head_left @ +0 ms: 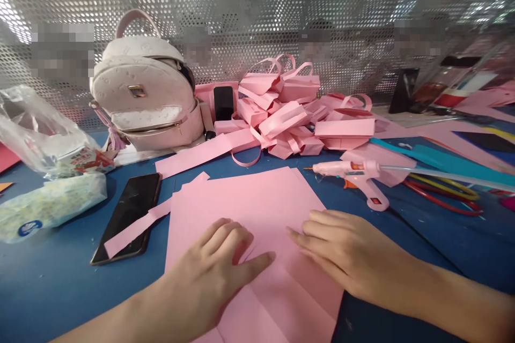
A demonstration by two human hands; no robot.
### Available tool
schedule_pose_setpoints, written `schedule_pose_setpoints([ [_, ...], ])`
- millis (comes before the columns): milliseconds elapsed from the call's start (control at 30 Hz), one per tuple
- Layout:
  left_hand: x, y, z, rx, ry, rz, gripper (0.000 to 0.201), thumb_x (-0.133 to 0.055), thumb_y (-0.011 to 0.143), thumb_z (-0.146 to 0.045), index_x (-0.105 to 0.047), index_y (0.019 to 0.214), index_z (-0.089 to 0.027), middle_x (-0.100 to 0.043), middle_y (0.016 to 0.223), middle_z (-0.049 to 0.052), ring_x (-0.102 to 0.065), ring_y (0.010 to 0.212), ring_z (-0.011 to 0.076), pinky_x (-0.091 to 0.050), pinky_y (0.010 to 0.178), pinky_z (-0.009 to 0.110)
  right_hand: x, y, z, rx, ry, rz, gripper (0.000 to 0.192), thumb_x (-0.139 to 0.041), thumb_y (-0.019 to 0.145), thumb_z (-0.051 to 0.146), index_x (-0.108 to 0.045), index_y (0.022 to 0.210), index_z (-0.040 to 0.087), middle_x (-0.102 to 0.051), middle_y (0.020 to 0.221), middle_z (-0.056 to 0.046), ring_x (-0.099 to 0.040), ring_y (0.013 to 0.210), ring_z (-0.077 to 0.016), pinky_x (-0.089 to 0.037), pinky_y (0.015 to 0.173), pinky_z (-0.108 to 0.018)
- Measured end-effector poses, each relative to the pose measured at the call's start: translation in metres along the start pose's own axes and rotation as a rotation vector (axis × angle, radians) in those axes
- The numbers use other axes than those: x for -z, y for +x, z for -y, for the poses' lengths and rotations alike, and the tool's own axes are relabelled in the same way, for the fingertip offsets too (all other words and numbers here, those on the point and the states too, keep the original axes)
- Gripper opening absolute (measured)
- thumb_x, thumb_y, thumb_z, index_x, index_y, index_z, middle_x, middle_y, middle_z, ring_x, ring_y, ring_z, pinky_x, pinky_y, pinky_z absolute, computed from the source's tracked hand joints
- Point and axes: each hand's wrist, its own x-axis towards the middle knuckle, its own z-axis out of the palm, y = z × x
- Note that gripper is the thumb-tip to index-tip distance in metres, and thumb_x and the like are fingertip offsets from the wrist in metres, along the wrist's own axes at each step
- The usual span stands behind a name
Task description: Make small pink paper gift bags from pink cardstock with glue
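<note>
Large sheets of pink paper [237,198] lie on the blue table in front of me, with crease lines across their near half. My left hand [219,265] rests on the paper, its fingers bent and its thumb stretched out apart from them. Opposite it, my right hand [338,252] touches the right part of the sheet, with fingers reaching inward and nothing held. Just beyond that hand lies a pink glue gun [358,171], its nozzle pointing left and a clear glue stick in its back. A narrow pink paper strip [137,230] crosses a black phone [131,209] on the left.
A heap of folded pink paper bags [285,112] stands at the back beside a white backpack [147,99] and another phone [223,103]. A plastic bag [36,128] and tissue pack [56,206] lie left. Red and yellow cords [446,198] lie right. A perforated metal screen [257,5] rises behind.
</note>
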Motion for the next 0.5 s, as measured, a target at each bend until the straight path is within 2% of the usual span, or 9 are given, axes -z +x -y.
schedule_pose_setpoints([
  [100,0.001,-0.001,-0.002,-0.005,0.018,0.005,0.071,-0.049,0.087,-0.002,-0.038,0.153,-0.027,-0.049,0.129,0.015,-0.046,0.119,0.0338,-0.046,0.1,0.055,0.008,0.018,0.001,-0.093,0.028,0.059,0.032,-0.054,0.098,0.019,-0.07,0.071,0.02,-0.063,0.074,-0.003,-0.056,0.074,-0.0177,-0.034,0.065,-0.03],
  [133,0.001,-0.001,-0.004,-0.014,0.039,-0.002,0.068,-0.049,0.088,-0.003,-0.039,0.151,-0.026,-0.049,0.129,0.015,-0.046,0.119,0.0338,-0.045,0.1,0.055,0.009,0.025,0.003,-0.133,0.049,0.066,0.028,-0.058,0.097,0.023,-0.071,0.072,0.021,-0.064,0.076,-0.002,-0.058,0.077,-0.0179,-0.034,0.064,-0.03],
  [200,0.004,0.0,-0.006,-0.048,0.106,-0.027,0.059,-0.047,0.089,-0.002,-0.046,0.145,-0.022,-0.051,0.128,0.015,-0.047,0.119,0.0324,-0.042,0.104,0.055,0.008,0.039,0.006,-0.186,0.155,0.097,0.007,-0.069,0.091,0.027,-0.072,0.087,0.022,-0.069,0.088,0.0,-0.062,0.086,-0.0181,-0.036,0.068,-0.028],
  [233,0.006,0.0,-0.007,-0.069,0.146,-0.044,0.053,-0.046,0.091,-0.002,-0.05,0.14,-0.02,-0.053,0.127,0.015,-0.047,0.118,0.0314,-0.038,0.107,0.056,0.007,0.044,0.009,-0.194,0.206,0.109,0.008,-0.073,0.086,0.027,-0.07,0.091,0.022,-0.069,0.091,0.0,-0.062,0.087,-0.0179,-0.036,0.068,-0.027],
  [300,0.013,-0.001,-0.007,-0.078,0.188,-0.077,0.036,-0.046,0.096,-0.008,-0.055,0.131,-0.016,-0.055,0.123,0.014,-0.048,0.117,0.03,-0.034,0.111,0.055,0.005,0.052,0.014,-0.229,0.292,0.142,0.023,-0.079,0.079,0.03,-0.067,0.097,0.022,-0.068,0.089,0.002,-0.061,0.082,-0.017,-0.035,0.065,-0.026],
  [367,0.023,-0.004,-0.003,0.01,0.129,-0.105,0.026,-0.049,0.1,-0.021,-0.055,0.125,-0.016,-0.055,0.123,0.014,-0.049,0.116,0.0297,-0.039,0.106,0.051,0.003,0.054,0.017,-0.282,0.386,0.185,0.028,-0.081,0.074,0.031,-0.066,0.096,0.023,-0.064,0.081,0.003,-0.057,0.074,-0.0159,-0.032,0.06,-0.025],
  [433,0.032,-0.01,0.005,0.18,-0.029,-0.132,0.024,-0.049,0.102,-0.031,-0.055,0.122,-0.019,-0.054,0.125,0.012,-0.051,0.113,0.0282,-0.045,0.097,0.044,0.003,0.053,0.018,-0.308,0.478,0.217,0.022,-0.08,0.072,0.03,-0.065,0.085,0.021,-0.059,0.073,0.004,-0.053,0.067,-0.0143,-0.03,0.056,-0.025],
  [500,0.039,-0.018,0.015,0.335,-0.206,-0.161,0.022,-0.045,0.103,-0.034,-0.057,0.116,-0.022,-0.056,0.121,0.01,-0.052,0.11,0.0259,-0.043,0.097,0.042,0.004,0.05,0.016,-0.284,0.546,0.22,0.02,-0.078,0.072,0.027,-0.06,0.071,0.02,-0.056,0.069,0.004,-0.048,0.063,-0.0125,-0.029,0.055,-0.025],
])
